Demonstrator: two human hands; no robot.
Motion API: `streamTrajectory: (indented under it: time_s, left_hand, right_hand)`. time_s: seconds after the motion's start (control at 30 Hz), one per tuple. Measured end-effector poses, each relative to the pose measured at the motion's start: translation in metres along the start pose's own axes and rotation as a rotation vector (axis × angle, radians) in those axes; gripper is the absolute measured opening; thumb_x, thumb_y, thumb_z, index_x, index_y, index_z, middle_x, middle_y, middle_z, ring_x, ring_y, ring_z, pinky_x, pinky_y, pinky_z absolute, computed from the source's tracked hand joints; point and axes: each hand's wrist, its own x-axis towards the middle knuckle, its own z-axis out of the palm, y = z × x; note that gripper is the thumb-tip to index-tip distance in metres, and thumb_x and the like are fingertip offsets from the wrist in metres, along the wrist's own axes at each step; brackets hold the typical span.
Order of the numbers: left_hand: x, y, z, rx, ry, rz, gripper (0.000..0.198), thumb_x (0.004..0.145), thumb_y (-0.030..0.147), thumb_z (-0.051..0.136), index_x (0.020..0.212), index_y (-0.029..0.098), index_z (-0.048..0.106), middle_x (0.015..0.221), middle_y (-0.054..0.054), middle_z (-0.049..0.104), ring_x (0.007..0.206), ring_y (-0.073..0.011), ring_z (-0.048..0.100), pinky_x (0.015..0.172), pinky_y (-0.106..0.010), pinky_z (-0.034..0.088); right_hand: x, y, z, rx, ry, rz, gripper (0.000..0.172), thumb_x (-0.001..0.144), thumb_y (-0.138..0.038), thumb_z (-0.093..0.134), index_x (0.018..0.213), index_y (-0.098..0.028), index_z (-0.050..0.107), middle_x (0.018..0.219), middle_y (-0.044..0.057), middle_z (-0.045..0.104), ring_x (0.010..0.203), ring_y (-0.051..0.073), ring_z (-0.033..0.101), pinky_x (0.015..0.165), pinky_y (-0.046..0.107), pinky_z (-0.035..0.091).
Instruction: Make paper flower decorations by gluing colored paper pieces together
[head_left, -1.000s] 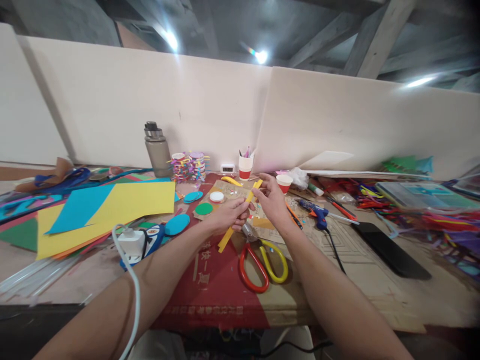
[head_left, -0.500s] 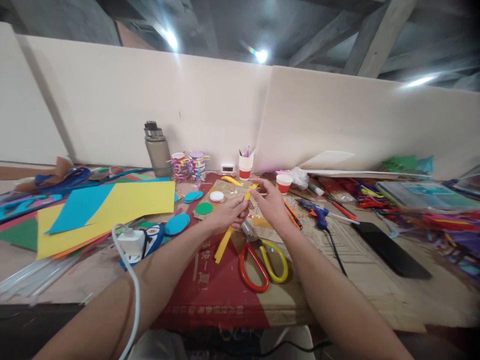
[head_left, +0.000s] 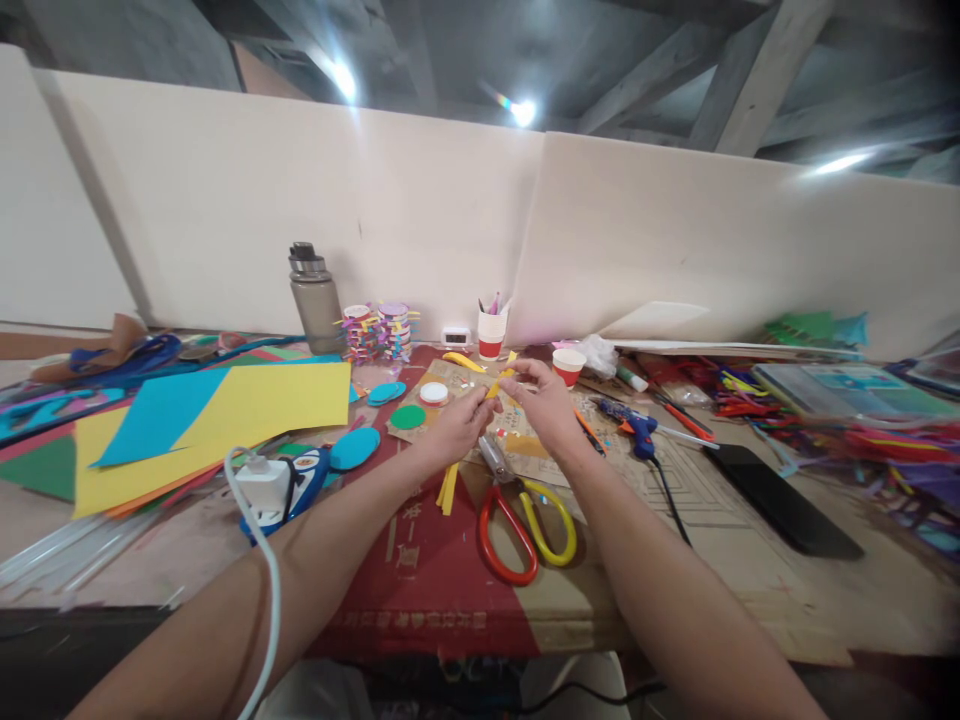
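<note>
Narrow yellow strips (head_left: 448, 488) pass through my left hand (head_left: 466, 425), whose fingers are closed round them, their lower ends hanging down toward the red cardboard. At the upper end, my right hand (head_left: 538, 395) pinches the strips between thumb and fingers, close beside the left. Just below both hands lie large scissors (head_left: 510, 490) with one red and one yellow handle loop, blades pointing away. A green paper disc (head_left: 409, 417) and a white lid-like disc (head_left: 433, 393) rest left of my hands. Another curved yellow piece (head_left: 463, 361) lies beyond them.
Yellow sheets (head_left: 289, 395), blue discs (head_left: 355, 448) and a white plug (head_left: 264, 486) with cable sit left. A bottle (head_left: 315, 305) stands behind. Paper cups (head_left: 568, 367), a blue glue gun (head_left: 637, 428), a box cutter (head_left: 686, 420) and a black phone (head_left: 780, 500) are right.
The yellow strips have shifted up through my hands, so less hangs below the left one, and their lower ends now spread slightly apart. My left hand has moved slightly up; the scissors stayed put.
</note>
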Motion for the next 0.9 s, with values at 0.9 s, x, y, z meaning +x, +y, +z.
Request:
streamTrajectory:
  time_s: [0.9]
  left_hand:
    - [-0.005,0.012,0.001,-0.413,-0.07,-0.289,0.025,0.086,0.043,0.051,0.083,0.018,0.049,0.059,0.008,0.029,0.041,-0.0026,0.02,0.039,-0.013,0.016]
  right_hand:
    - [0.0,-0.004,0.002,0.267,0.143,0.012,0.039,0.068,-0.033,0.069,0.101,-0.021,0.052,0.072,-0.004,0.055,0.069,0.012,0.053,0.067,0.026,0.043]
